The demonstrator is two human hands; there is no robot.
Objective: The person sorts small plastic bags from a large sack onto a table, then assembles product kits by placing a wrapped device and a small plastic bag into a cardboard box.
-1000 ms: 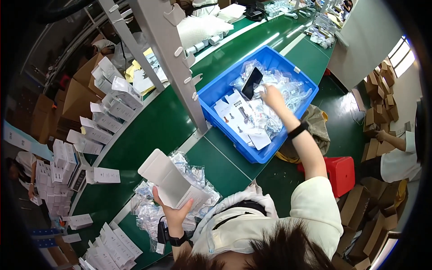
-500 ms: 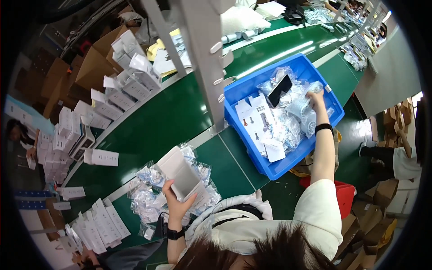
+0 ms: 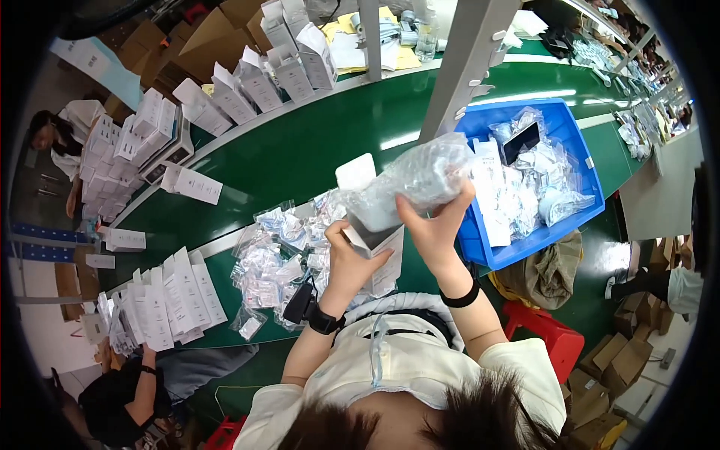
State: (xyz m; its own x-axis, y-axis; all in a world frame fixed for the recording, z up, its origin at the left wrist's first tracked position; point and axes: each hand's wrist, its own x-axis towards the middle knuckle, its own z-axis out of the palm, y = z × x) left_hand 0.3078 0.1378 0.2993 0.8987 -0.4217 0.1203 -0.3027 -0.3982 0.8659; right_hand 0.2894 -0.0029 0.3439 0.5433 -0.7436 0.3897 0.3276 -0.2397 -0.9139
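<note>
My left hand [image 3: 352, 262] is closed round a white cardboard box [image 3: 388, 259], tilted with its lid flap up. In my right hand [image 3: 441, 229] is a clear bubble-wrap package [image 3: 431, 171], its lower end at the box's open mouth. What the wrap contains is blurred. Small clear plastic bags [image 3: 266, 259] with white parts lie in a heap on the green table beside my left hand. To the right of my right hand stands a blue bin [image 3: 480, 253], holding more bagged items, a white printed card [image 3: 491, 199] and a dark flat rectangular thing [image 3: 523, 141].
White boxes [image 3: 176, 296] stand in rows at the left, with more open boxes [image 3: 259, 88] along the far table edge. A grey metal post [image 3: 469, 64] rises behind the bin. A red stool [image 3: 551, 330] is at the lower right. Other people sit at left.
My right hand has lifted the bubble-wrap package out of the blue bin and carried it left to the box. My left hand has raised and turned the box. The whole view has shifted.
</note>
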